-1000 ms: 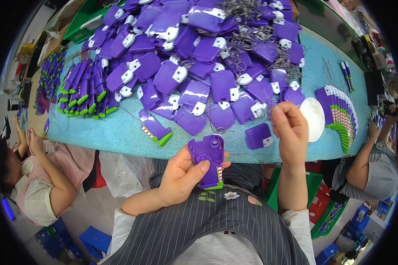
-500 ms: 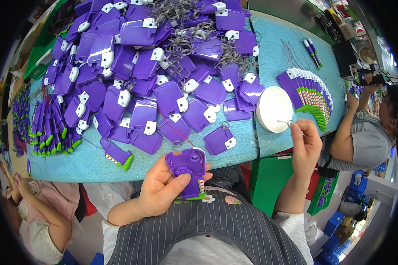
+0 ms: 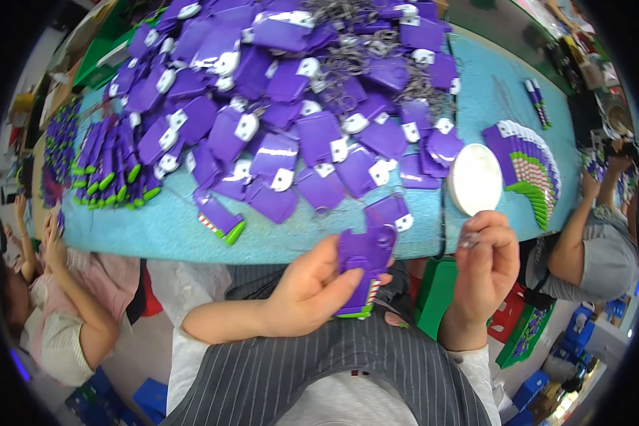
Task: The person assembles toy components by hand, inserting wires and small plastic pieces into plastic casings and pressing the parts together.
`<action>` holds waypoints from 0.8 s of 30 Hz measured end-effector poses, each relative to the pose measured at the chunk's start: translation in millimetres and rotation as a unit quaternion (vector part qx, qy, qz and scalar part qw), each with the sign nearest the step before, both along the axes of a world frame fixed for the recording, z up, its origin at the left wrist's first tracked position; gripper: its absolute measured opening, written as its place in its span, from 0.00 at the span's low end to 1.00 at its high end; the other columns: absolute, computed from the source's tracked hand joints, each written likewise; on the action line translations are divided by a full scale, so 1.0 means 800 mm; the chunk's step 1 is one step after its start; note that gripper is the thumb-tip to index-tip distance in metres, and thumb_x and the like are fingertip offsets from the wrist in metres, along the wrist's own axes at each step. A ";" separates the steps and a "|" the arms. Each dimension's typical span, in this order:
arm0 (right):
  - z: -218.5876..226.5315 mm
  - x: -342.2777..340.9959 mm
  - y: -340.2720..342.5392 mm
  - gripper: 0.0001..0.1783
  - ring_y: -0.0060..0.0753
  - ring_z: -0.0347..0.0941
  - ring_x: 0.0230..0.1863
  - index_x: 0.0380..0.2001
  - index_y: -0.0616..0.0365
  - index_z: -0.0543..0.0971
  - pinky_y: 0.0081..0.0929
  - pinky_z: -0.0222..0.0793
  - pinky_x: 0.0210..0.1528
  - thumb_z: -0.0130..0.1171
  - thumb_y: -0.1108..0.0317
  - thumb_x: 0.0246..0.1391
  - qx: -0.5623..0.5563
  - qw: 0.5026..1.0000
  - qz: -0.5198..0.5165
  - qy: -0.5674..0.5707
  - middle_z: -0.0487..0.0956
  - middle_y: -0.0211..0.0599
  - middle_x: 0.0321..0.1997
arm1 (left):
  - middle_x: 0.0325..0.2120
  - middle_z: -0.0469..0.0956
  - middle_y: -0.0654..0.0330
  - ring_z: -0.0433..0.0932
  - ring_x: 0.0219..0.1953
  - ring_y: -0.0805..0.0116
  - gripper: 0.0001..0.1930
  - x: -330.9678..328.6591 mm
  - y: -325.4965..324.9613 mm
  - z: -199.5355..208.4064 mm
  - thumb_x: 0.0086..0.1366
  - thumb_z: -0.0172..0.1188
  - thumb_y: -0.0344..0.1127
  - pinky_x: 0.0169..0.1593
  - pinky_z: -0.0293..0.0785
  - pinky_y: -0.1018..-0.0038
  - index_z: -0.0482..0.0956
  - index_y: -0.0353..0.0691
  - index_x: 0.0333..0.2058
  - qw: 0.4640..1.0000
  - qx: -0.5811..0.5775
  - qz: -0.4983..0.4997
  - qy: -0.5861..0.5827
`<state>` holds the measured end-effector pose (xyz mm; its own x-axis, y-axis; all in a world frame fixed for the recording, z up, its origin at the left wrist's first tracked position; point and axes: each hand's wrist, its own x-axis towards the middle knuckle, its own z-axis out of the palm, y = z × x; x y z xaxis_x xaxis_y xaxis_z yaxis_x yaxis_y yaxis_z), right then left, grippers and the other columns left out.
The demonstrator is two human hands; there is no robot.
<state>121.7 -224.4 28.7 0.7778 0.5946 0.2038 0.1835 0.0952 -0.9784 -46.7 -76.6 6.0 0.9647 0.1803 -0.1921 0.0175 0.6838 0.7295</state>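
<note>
My left hand (image 3: 302,295) grips a purple plastic housing (image 3: 362,257) over my lap, just off the table's front edge. The housing's recessed inner face is turned up, with a green end and a red-and-white striped edge low on its right. My right hand (image 3: 484,273) is raised in front of a white bowl (image 3: 476,186), its thumb and fingers pinched around a small metal piece (image 3: 468,241). Motion blurs that piece, so its exact shape is unclear. The two hands are apart.
Purple cases with white corners (image 3: 273,153) are heaped across the blue table (image 3: 184,241), with grey metal rings (image 3: 348,71) among them. Green-tipped purple parts (image 3: 110,170) lie left; a fanned row (image 3: 532,170) lies right. Co-workers (image 3: 85,298) (image 3: 589,241) sit at both sides.
My right hand has drawn back from the bowl toward me, still pinching the metal piece. The housing in my left hand has shifted right in the picture, and the whole view has swung.
</note>
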 end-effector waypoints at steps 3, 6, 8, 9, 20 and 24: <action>-0.011 -0.026 0.020 0.07 0.27 0.67 0.40 0.33 0.62 0.71 0.23 0.63 0.45 0.54 0.69 0.56 0.003 0.993 0.110 0.050 0.70 0.43 0.43 | 0.52 0.68 0.48 0.73 0.51 0.63 0.19 0.001 0.000 0.007 0.68 0.40 0.26 0.51 0.72 0.72 0.56 0.32 0.57 1.000 0.027 0.001 -0.004; -0.024 -0.035 0.028 0.04 0.27 0.68 0.42 0.34 0.64 0.70 0.24 0.64 0.47 0.51 0.74 0.58 0.010 0.974 0.183 0.130 0.68 0.44 0.45 | 0.52 0.68 0.49 0.73 0.51 0.64 0.19 -0.002 0.002 0.007 0.68 0.40 0.26 0.50 0.72 0.72 0.56 0.31 0.57 0.999 0.049 -0.001 0.005; -0.022 -0.041 0.028 0.04 0.25 0.69 0.39 0.35 0.65 0.69 0.22 0.65 0.45 0.50 0.75 0.58 0.018 0.963 0.189 0.192 0.69 0.43 0.44 | 0.52 0.68 0.49 0.73 0.51 0.64 0.19 -0.005 0.004 0.003 0.68 0.40 0.25 0.50 0.72 0.73 0.56 0.31 0.57 0.998 0.062 -0.010 0.009; -0.025 -0.041 0.025 0.04 0.23 0.69 0.38 0.35 0.65 0.69 0.20 0.66 0.43 0.51 0.75 0.58 0.007 0.958 0.193 0.214 0.70 0.41 0.42 | 0.52 0.68 0.49 0.73 0.51 0.65 0.19 -0.005 0.005 0.002 0.68 0.40 0.25 0.50 0.72 0.73 0.56 0.30 0.57 0.997 0.077 -0.021 0.011; 0.021 0.018 0.013 0.18 0.18 0.68 0.29 0.31 0.61 0.68 0.15 0.63 0.31 0.69 0.76 0.41 -0.203 0.876 0.303 0.314 0.73 0.33 0.27 | 0.35 0.79 0.56 0.80 0.35 0.69 0.16 0.005 0.023 0.000 0.63 0.48 0.25 0.38 0.75 0.74 0.64 0.30 0.50 0.938 0.281 -0.201 -0.037; -0.002 0.037 0.027 0.13 0.19 0.67 0.25 0.28 0.62 0.69 0.15 0.61 0.27 0.65 0.74 0.45 -0.175 0.770 0.440 0.428 0.72 0.35 0.25 | 0.37 0.78 0.54 0.80 0.36 0.68 0.15 0.006 0.028 0.013 0.64 0.46 0.24 0.39 0.75 0.73 0.64 0.30 0.49 0.932 0.268 -0.225 -0.093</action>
